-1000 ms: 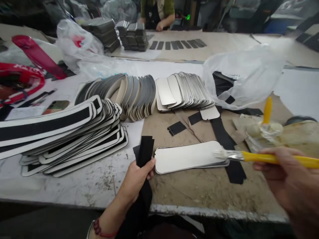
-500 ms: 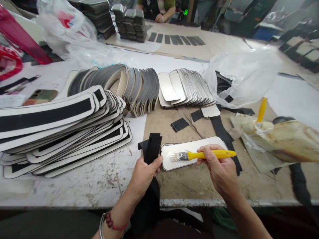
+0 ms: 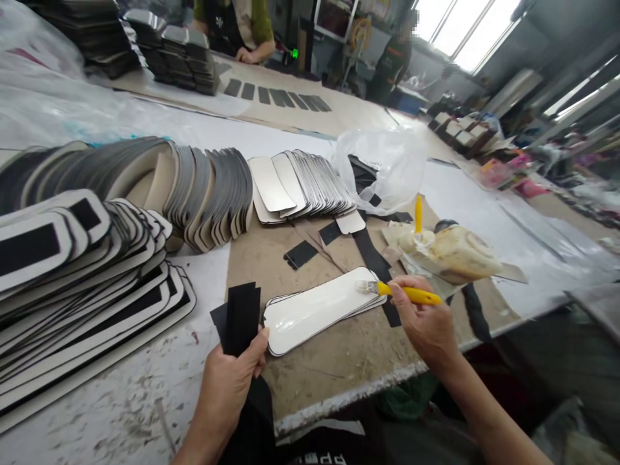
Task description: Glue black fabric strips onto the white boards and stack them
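Observation:
My left hand is closed around several black strips, which stick up above the thumb. Its fingertips are at the left end of a white rounded panel, which lies on a few similar panels. A shiny wet streak shows on the panel's left half. My right hand grips a paintbrush by its yellow handle. The pale bristles rest on the panel near its right end.
Stacked white panels with black strips lie at left. Behind stand rows of curved grey pieces and white panels. A glue-smeared container with another yellow-handled brush is at right. A person works across the table.
The brush has moved from the panel's left part to its right end, leaving a shiny streak. My view has turned to the right. My left hand still holds the black strips.

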{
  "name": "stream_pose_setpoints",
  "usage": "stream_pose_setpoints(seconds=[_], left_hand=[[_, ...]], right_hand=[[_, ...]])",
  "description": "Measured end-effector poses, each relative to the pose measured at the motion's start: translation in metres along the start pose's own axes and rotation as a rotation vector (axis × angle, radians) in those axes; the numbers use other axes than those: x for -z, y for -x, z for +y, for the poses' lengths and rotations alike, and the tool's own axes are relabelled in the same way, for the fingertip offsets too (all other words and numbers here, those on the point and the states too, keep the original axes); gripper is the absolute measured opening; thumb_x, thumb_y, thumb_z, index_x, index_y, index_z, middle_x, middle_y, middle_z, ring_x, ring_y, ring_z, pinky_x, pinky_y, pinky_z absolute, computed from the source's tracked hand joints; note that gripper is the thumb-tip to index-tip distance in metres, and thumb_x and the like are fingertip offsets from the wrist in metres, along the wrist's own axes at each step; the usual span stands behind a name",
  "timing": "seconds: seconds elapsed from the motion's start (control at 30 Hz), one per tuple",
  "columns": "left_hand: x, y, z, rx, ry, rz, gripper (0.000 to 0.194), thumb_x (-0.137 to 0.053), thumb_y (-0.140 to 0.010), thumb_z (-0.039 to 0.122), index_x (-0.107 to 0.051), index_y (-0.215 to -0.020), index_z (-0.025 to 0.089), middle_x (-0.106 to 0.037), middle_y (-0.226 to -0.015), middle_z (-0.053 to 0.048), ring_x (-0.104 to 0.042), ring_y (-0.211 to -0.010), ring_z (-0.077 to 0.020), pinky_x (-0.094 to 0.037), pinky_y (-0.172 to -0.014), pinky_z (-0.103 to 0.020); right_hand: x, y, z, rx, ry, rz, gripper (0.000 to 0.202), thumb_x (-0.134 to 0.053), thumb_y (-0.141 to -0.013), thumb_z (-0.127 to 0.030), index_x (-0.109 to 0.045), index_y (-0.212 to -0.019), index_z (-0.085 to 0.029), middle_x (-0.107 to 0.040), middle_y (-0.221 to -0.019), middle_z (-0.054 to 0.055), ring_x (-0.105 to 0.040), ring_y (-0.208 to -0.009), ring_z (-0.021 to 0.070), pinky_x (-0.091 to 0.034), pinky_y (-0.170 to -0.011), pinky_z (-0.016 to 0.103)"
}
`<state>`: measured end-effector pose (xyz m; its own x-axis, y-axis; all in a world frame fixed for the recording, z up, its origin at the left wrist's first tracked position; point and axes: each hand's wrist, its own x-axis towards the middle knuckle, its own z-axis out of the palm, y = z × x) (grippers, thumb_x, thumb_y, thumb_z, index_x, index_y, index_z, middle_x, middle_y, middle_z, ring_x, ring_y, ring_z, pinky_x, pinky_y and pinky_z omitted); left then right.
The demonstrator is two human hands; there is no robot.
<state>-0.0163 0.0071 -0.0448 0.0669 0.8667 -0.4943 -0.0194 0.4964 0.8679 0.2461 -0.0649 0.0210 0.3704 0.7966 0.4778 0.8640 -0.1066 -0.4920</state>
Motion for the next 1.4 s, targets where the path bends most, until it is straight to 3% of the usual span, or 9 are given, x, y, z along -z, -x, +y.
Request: stream_pose_setpoints(seconds=[0.27,0.47,0.6,0.73,0.8,0.9,1.03,1.17,1.4], left_hand=[[0.001,0.004,0.004,-0.007,0.020,0.001,0.045,-0.078,-0.055,0.050,-0.060,-0.071,0.012,-0.051,-0.045,0.004,-0.042,-0.041,-0.0096,-0.033,-0.040,-0.022],[0.000,0.005,0.005,-0.009,-0.006,-0.012,0.044,-0.077,-0.058,0.050,-0.060,-0.074,0.013,-0.052,-0.046,0.004,-0.043,-0.042,-0.0102,-0.034,-0.041,-0.022],[0.000,0.004,0.001,-0.017,0.021,-0.040,0.042,-0.075,-0.062,0.049,-0.060,-0.078,0.013,-0.053,-0.049,0.004,-0.044,-0.044,-0.0098,-0.034,-0.042,-0.021],[0.000,0.004,0.001,-0.016,0.015,-0.046,0.040,-0.073,-0.064,0.047,-0.059,-0.079,0.013,-0.051,-0.049,0.005,-0.043,-0.043,-0.0090,-0.034,-0.042,-0.020],[0.001,0.004,0.001,-0.012,0.020,-0.045,0.040,-0.073,-0.064,0.047,-0.059,-0.080,0.013,-0.052,-0.049,0.005,-0.043,-0.043,-0.0090,-0.034,-0.041,-0.020],[0.001,0.004,0.001,-0.014,0.045,-0.045,0.040,-0.074,-0.064,0.047,-0.059,-0.079,0.013,-0.052,-0.049,0.004,-0.044,-0.043,-0.0094,-0.034,-0.041,-0.020],[0.003,0.004,-0.002,-0.008,0.041,-0.043,0.040,-0.074,-0.064,0.047,-0.060,-0.079,0.013,-0.052,-0.049,0.004,-0.044,-0.044,-0.0092,-0.034,-0.041,-0.020],[0.004,0.003,-0.006,-0.020,0.032,-0.046,0.041,-0.074,-0.065,0.046,-0.060,-0.083,0.012,-0.055,-0.052,0.003,-0.046,-0.046,-0.0104,-0.037,-0.042,-0.021],[0.002,0.005,-0.002,-0.034,0.043,-0.020,0.043,-0.076,-0.060,0.048,-0.062,-0.079,0.012,-0.055,-0.051,0.002,-0.046,-0.046,-0.0118,-0.036,-0.042,-0.022]], right_hand=[[0.006,-0.005,-0.003,0.259,0.026,0.035,0.007,-0.055,-0.085,-0.014,-0.057,-0.090,-0.019,-0.061,-0.085,0.006,-0.059,-0.084,0.0196,-0.048,-0.080,0.036],[-0.006,0.016,-0.024,0.298,-0.102,-0.166,0.020,-0.054,-0.083,-0.008,-0.058,-0.099,-0.021,-0.063,-0.088,0.007,-0.060,-0.088,0.0209,-0.051,-0.079,0.038],[-0.016,0.027,-0.056,0.125,-0.372,-0.162,0.016,-0.052,-0.085,-0.011,-0.059,-0.094,-0.022,-0.062,-0.086,0.006,-0.060,-0.088,0.0202,-0.052,-0.076,0.036],[-0.031,0.029,-0.076,-0.117,-0.578,-0.168,0.009,-0.051,-0.089,-0.019,-0.059,-0.087,-0.022,-0.060,-0.085,0.003,-0.062,-0.070,0.0146,-0.053,-0.070,0.031],[-0.037,0.030,-0.073,-0.174,-0.597,-0.216,0.009,-0.051,-0.089,-0.023,-0.060,-0.087,-0.022,-0.060,-0.085,0.002,-0.061,-0.063,0.0130,-0.053,-0.068,0.031],[-0.037,0.029,-0.054,-0.167,-0.464,-0.192,0.009,-0.054,-0.088,-0.026,-0.061,-0.086,-0.020,-0.062,-0.088,0.005,-0.062,-0.072,0.0171,-0.052,-0.070,0.034],[-0.021,0.020,-0.024,-0.008,-0.229,-0.072,0.006,-0.055,-0.087,-0.022,-0.060,-0.089,-0.020,-0.062,-0.089,0.007,-0.061,-0.085,0.0207,-0.050,-0.080,0.039],[-0.006,0.011,-0.007,0.182,-0.079,-0.007,0.010,-0.054,-0.086,-0.015,-0.059,-0.092,-0.021,-0.062,-0.087,0.006,-0.060,-0.086,0.0204,-0.051,-0.080,0.040],[0.013,0.009,0.001,0.298,0.053,-0.030,0.018,-0.057,-0.083,-0.014,-0.060,-0.099,-0.022,-0.064,-0.092,0.008,-0.061,-0.088,0.0221,-0.052,-0.080,0.041]])
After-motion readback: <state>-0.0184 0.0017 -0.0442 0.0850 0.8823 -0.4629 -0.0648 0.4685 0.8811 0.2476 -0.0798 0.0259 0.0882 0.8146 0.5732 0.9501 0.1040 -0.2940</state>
